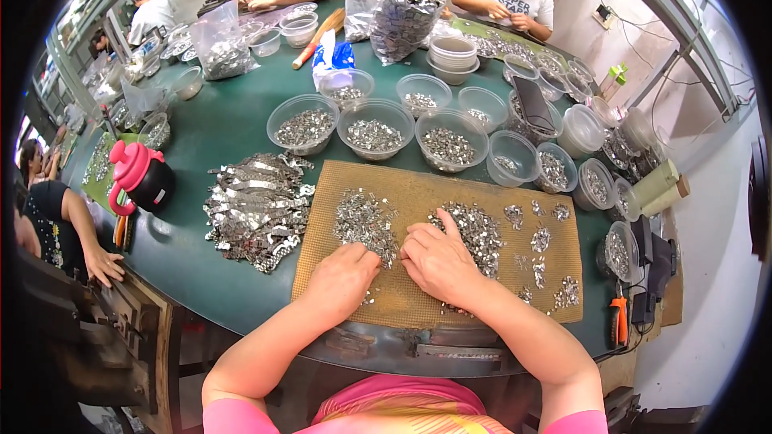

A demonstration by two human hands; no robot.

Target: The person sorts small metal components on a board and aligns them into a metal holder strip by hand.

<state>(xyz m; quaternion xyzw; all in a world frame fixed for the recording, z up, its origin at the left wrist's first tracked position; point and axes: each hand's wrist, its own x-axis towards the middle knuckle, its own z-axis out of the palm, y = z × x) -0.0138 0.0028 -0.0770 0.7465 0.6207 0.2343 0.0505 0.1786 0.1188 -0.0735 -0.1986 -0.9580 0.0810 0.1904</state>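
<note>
A brown textured mat (pixel 402 179) lies before me, bearing loose heaps of tiny silvery metal pieces. Low on the mat, my left hand (pixel 344 280) rests with curled fingers at the lower edge of the left heap (pixel 363 221). Its fingertips are hidden. My right hand (pixel 441 264) is beside the larger right heap (pixel 482 237), with one finger stretched toward that heap. The other fingers bend inward, closed toward my left hand. Whatever either hand pinches is too small to make out. Several little clusters of pieces (pixel 540 239) lie along the mat's right side.
Clear plastic bowls of metal pieces (pixel 374 133) curve behind the mat. Stamped metal strips (pixel 259 209) are stacked at its left, near a pink and black jug (pixel 141 173). Orange-handled pliers (pixel 618 317) lie at the right edge. Other people (pixel 507 0) sit around the green table (pixel 241 104).
</note>
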